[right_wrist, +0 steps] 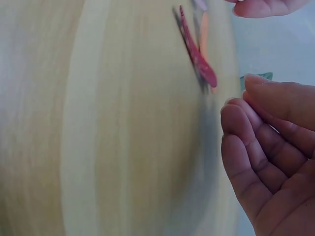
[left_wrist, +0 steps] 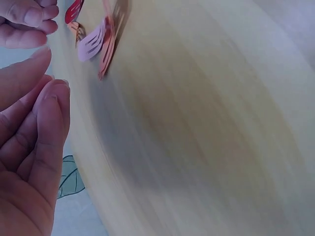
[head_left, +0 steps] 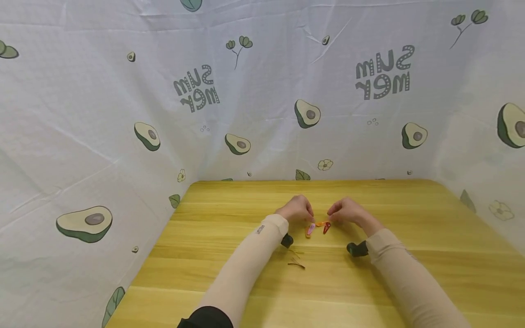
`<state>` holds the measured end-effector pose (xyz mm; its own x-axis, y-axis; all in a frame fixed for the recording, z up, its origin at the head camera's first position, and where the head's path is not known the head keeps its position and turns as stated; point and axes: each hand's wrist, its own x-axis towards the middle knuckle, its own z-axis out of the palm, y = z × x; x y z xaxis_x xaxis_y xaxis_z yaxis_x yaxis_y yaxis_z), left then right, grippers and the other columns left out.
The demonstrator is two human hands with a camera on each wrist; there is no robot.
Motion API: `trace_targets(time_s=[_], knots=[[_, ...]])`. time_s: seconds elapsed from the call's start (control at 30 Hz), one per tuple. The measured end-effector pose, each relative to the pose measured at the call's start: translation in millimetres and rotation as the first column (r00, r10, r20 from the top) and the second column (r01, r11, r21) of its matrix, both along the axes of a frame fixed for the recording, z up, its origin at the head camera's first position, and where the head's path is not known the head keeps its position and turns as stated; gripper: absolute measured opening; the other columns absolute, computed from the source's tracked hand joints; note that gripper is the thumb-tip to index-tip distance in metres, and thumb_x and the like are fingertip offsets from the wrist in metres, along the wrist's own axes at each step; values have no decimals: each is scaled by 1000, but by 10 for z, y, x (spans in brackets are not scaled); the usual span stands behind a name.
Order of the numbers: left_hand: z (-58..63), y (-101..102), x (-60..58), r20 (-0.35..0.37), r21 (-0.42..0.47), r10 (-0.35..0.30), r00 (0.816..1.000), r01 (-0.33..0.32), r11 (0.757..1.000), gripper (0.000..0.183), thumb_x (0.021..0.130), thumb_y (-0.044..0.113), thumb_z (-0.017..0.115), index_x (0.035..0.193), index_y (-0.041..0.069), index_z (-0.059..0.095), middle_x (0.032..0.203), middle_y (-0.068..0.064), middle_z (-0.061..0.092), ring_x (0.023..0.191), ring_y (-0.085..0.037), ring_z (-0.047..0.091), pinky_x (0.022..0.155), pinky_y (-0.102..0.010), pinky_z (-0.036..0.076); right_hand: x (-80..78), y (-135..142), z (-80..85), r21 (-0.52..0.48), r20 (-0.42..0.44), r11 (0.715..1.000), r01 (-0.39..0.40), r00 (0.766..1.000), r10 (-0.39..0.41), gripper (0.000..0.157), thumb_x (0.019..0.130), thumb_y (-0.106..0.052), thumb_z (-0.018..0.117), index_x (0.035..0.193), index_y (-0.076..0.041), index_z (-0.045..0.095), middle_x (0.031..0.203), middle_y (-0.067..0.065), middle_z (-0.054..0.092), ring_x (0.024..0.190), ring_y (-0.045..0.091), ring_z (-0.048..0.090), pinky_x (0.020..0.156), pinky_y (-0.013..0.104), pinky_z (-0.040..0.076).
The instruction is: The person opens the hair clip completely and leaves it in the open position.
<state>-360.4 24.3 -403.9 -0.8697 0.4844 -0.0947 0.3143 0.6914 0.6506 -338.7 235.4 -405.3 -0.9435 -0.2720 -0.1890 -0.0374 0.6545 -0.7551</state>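
A few small snap hair clips lie in a cluster on the table between my two hands. A pink-purple hair clip (left_wrist: 91, 45) lies against an orange hair clip (left_wrist: 105, 58), nearest my left hand (head_left: 296, 209). A red hair clip (right_wrist: 201, 64) and a second orange hair clip (head_left: 320, 224) lie closer to my right hand (head_left: 348, 212). In the left wrist view, the left fingers are loosely bent, with the thumb near the fingertips and nothing visible between them. My right fingers (right_wrist: 237, 123) are also loosely curled, thumb apart, holding nothing visible.
Nearer me on the wooden table (head_left: 229, 255) lie a thin brown strand (head_left: 296, 263) and a thin yellow strand (head_left: 297, 252). Black wrist devices (head_left: 357, 249) hang below both sleeves. A white avocado-print curtain (head_left: 270, 91) rises behind the table and along its sides.
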Motion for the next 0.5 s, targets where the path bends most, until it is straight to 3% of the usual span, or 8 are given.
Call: trace_targets(time_s=[0.23,0.5], knots=[[-51,57,-15,17,-34,17,1000,-16,999,13,82,13,82,74,11,73,73,5,65,64,-7,52,57,-20,44,-61,16,-117,-3,33,1000,18,999,-18,21,87,0,70,103,14,67,88,8,71,75,11,61,69,26,54],[-67,82,-30,9,-89,1,1000,-1,996,16,81,15,83,69,13,72,70,5,65,63,-7,51,55,-21,43,-92,1,-139,-11,32,1000,23,999,-22,16,87,1,70,99,12,70,83,6,71,73,10,60,68,26,54]])
